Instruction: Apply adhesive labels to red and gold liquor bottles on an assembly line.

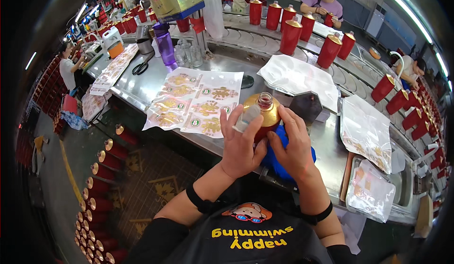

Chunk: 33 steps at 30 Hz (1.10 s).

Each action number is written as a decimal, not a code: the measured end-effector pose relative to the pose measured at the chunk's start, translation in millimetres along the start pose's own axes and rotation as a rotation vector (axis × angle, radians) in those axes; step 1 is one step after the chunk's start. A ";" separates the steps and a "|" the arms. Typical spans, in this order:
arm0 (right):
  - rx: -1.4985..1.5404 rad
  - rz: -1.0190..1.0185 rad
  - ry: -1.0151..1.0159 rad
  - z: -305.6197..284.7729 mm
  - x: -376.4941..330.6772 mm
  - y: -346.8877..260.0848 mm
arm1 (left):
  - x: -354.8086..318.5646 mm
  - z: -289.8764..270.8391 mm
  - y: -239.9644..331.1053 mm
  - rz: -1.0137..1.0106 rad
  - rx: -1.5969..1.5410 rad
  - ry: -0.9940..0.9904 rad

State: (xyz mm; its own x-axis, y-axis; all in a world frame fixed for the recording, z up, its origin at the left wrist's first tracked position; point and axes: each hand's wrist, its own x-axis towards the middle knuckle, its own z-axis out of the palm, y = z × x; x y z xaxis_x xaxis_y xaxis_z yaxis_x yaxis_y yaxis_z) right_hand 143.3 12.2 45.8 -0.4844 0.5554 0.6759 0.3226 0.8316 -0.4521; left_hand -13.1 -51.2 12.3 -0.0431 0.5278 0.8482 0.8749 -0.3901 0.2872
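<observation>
A red bottle (pixel 270 118) with a gold shoulder and a clear glass neck stands upright before me, between both hands. My left hand (pixel 242 146) has a small clear cup-like piece (pixel 246 118) caught between its fingers, and its thumb side lies against the bottle. My right hand (pixel 294 146) is curved round the bottle's right side, fingers on the gold shoulder. Under the bottle and right hand is a bright blue cloth or bag (pixel 280 157), partly hidden. Left of the bottle lies a sheet of gold-patterned labels (pixel 195 104).
A dark block (pixel 306 107) stands right of the bottle, below white sheets (pixel 299 77). Several red bottles ride a curved conveyor (pixel 236 23) behind. Scissors (pixel 143 65), a purple bottle (pixel 164 44) and clear glass vessels (pixel 191 55) sit back left. More red bottles (pixel 101 171) line the floor.
</observation>
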 end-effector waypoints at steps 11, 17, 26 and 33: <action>-0.118 -0.316 -0.109 -50.3 55.8 -16.7 | 33.1 4.4 -24.5 -0.377 -0.568 -0.161; 0.222 -0.097 -0.307 -47.1 50.8 -4.6 | 30.0 7.2 -33.8 -0.374 -0.637 -0.208; 0.070 0.393 0.045 -23.0 66.0 34.0 | 26.7 10.9 -42.2 -0.470 -0.978 -0.246; 0.390 0.384 -0.044 -23.8 76.0 35.8 | 29.3 3.1 -56.9 -0.537 -1.158 -0.356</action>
State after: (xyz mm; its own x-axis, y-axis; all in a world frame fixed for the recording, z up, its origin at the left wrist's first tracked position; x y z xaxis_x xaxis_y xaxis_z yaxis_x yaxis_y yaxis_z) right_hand 137.4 84.3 94.8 -0.4275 0.8114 0.3986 0.1615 0.5024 -0.8494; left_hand -62.7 -11.2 19.4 0.0312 0.9162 0.3995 -0.1330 -0.3924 0.9101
